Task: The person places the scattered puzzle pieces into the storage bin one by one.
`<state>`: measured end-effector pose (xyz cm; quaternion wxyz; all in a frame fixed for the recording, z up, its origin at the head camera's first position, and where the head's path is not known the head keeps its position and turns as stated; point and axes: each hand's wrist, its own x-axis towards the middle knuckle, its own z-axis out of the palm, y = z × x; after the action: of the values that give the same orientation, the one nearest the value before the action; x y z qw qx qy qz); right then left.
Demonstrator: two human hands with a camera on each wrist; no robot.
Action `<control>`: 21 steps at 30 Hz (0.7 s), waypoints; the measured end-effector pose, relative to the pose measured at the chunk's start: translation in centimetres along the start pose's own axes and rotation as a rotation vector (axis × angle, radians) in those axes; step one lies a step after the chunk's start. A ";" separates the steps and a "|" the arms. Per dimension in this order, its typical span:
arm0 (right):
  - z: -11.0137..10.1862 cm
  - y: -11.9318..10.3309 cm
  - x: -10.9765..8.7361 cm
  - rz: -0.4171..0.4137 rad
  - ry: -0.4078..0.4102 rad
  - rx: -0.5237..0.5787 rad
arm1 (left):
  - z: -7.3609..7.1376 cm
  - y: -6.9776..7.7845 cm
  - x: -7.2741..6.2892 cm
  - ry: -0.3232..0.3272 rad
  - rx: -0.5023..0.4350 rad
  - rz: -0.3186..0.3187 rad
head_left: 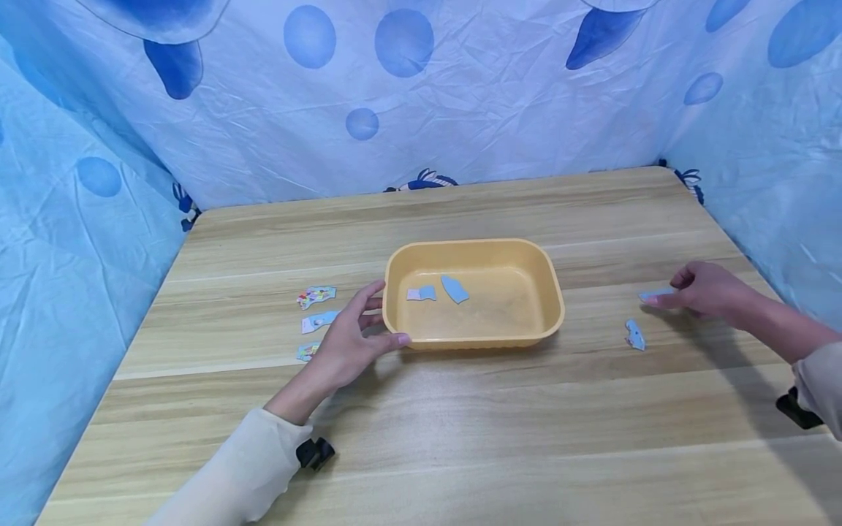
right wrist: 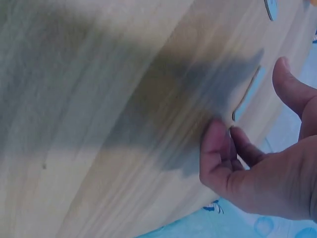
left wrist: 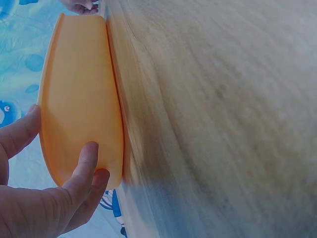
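Observation:
A shallow orange-yellow plastic tray (head_left: 473, 343) stands mid-table, with two flat light-blue pieces (head_left: 454, 289) inside. My left hand (head_left: 345, 343) touches its near-left corner from outside, thumb at the front rim and fingers along the left wall. In the left wrist view, fingertips rest on the tray's wall (left wrist: 81, 74). At the right, my right hand (head_left: 707, 291) is over a flat blue piece (head_left: 654, 294). The right wrist view shows that piece (right wrist: 247, 94) lying on the table, between the raised thumb and the bent fingers. Another printed piece (head_left: 634, 335) lies nearer me.
Left of the tray, three printed pieces lie in a column, the top one (head_left: 316, 295) multicoloured and the lowest (head_left: 307, 352) partly behind my left hand. The wooden table (head_left: 460, 446) is bordered at the back and sides by a blue patterned cloth (head_left: 460, 131).

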<state>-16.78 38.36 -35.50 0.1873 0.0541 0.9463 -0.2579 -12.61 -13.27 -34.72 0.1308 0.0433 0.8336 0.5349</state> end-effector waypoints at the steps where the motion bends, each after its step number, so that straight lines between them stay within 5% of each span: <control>1: 0.2 0.0 0.0 -0.002 0.023 -0.012 | 0.0 0.0 0.0 0.000 0.001 0.001; 9: 1.5 -0.5 -0.3 0.011 0.158 -0.130 | 0.0 -0.1 0.0 -0.008 -0.014 0.005; 21: 2.4 -1.3 -0.4 0.058 0.223 -0.203 | 0.0 -0.1 0.1 -0.004 -0.007 0.001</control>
<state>-15.87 35.99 -36.62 0.0928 0.0907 0.9805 -0.1475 -12.65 -13.32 -34.84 0.1324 0.0442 0.8315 0.5377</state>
